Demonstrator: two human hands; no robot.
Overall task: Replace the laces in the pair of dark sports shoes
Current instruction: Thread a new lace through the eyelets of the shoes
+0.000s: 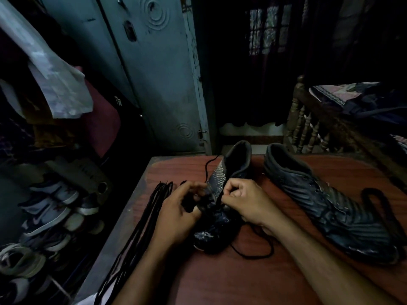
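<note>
Now both hands on shoe [222,194] mid-table [253,280]: left hand [180,214] gripping tongue, right hand [244,201] pinching lace [253,252]. Second shoe [326,201] near right edge. Spare laces [141,230] along left edge.

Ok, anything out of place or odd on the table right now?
Mostly tidy. The bundle of black laces hangs over the table's left edge, and a loose lace trails from the shoe being laced. The other shoe has empty eyelets, with a lace loop beside it.

Shoes [222,194] on table [242,282] — laces [141,225] left
</note>
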